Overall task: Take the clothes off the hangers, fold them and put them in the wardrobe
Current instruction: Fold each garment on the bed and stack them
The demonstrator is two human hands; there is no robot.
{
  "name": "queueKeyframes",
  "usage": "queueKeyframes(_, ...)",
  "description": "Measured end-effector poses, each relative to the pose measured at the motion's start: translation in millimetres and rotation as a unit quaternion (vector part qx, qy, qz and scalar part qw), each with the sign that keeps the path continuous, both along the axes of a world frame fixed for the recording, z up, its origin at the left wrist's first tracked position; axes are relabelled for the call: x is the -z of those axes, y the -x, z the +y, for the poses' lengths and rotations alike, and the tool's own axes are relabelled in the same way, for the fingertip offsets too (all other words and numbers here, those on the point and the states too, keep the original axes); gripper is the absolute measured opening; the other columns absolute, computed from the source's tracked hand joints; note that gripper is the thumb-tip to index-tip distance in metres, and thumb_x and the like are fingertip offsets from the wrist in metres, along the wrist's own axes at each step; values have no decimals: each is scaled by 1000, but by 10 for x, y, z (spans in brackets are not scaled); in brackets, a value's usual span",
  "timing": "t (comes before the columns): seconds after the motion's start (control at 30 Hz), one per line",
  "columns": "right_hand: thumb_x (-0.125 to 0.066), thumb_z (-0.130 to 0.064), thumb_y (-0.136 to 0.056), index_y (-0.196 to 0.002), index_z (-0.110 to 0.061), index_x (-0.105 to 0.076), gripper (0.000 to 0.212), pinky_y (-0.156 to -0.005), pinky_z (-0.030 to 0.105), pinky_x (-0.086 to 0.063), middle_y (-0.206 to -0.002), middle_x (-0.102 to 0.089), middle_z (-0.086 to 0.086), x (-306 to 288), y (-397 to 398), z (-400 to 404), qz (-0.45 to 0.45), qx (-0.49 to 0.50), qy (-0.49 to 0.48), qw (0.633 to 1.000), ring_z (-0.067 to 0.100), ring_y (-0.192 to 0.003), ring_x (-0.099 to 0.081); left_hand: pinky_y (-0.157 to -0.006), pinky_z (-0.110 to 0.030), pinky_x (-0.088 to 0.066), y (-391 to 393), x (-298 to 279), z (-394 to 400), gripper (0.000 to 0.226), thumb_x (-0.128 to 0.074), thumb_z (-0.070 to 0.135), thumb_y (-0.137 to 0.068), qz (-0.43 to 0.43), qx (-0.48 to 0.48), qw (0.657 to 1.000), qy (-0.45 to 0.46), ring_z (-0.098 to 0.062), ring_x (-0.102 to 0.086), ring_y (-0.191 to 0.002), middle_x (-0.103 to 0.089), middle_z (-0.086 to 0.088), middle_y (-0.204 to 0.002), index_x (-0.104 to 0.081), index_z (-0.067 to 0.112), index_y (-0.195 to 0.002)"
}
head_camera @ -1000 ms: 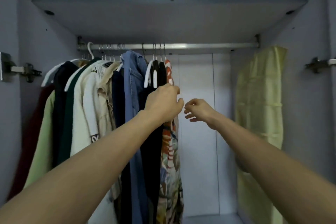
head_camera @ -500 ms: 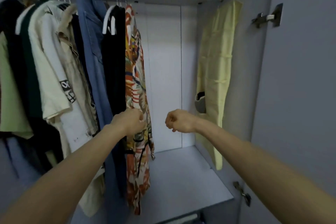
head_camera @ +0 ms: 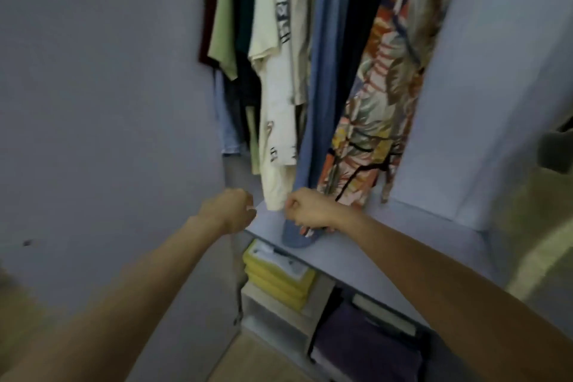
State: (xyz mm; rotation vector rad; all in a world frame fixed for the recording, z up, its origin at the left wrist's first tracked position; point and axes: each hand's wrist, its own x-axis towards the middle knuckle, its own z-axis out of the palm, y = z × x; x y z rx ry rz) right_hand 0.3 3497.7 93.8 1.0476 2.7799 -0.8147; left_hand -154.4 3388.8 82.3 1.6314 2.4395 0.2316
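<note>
Several clothes hang in the wardrobe with their hangers out of view above: a light green shirt (head_camera: 224,25), a cream printed T-shirt (head_camera: 279,87), a long blue garment (head_camera: 325,71), a black garment (head_camera: 366,9) and an orange floral shirt (head_camera: 387,87). My left hand (head_camera: 229,211) is a curled fist below the cream T-shirt and holds nothing. Beside it, my right hand (head_camera: 310,208) is also a fist, in front of the blue garment's hem; no cloth shows between its fingers. The view is blurred.
A grey wardrobe shelf (head_camera: 387,251) runs under the hanging clothes. Compartments below hold a folded yellow stack (head_camera: 279,279) and folded purple cloth (head_camera: 366,341). The open left door (head_camera: 108,102) fills the left side. A side wall (head_camera: 496,102) stands on the right.
My view has swung down from the rail to the hems and lower shelves. Both hands dropped from hanger height to shelf level and curled into fists.
</note>
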Motion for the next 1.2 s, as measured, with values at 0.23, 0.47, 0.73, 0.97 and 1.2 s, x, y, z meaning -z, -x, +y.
queueKeyframes(0.23, -47, -9, -94, -89, -7, -60, 14, -80, 35, -52, -99, -70, 22, 349, 868, -1468, -25, -222, 56, 973, 26, -83, -65, -98, -40, -46, 120, 406, -1936, 35, -49, 35, -96, -20, -228, 972, 52, -29, -53, -120, -56, -8, -132, -57, 19, -126)
queueKeyframes(0.47, -47, -8, -97, -103, -2, -59, 15, -53, 19, -44, -94, -66, 18, 672, 1266, -3774, -41, -442, 87, 892, 20, -72, -60, -89, -41, -51, -490, 784, -4481, 28, -51, 29, -92, -66, -465, 881, 55, -32, -59, -108, -63, -12, -120, -64, 13, -110)
queueKeyframes(0.73, -53, -11, -93, -100, -4, -63, 15, -77, 37, -56, -95, -70, 14, 1252, 702, -6261, -102, -603, 90, 786, 24, -80, -69, -98, -36, -44, -2197, 1223, -7245, 36, -49, 27, -93, -139, -692, 705, 69, -30, -53, -118, -58, -11, -129, -59, 10, -124)
queueKeyframes(0.97, -48, -9, -90, -99, 0, -62, 19, -54, 19, -45, -95, -69, 15, 1496, -167, -8074, -147, -731, 69, 662, 20, -72, -65, -77, -31, -43, -3822, 1108, -8801, 28, -49, 22, -94, -125, -824, 551, 30, -29, -59, -98, -65, -16, -114, -65, 2, -105)
queueKeyframes(1.2, -47, -5, -88, -93, 8, -64, 22, -62, 29, -50, -88, -70, 20, 1965, -710, -9245, -172, -820, 39, 544, 23, -67, -62, -87, -31, -43, -4924, 1605, -9239, 33, -45, 30, -98, -170, -904, 387, 58, -23, -57, -103, -65, -7, -115, -64, 10, -117)
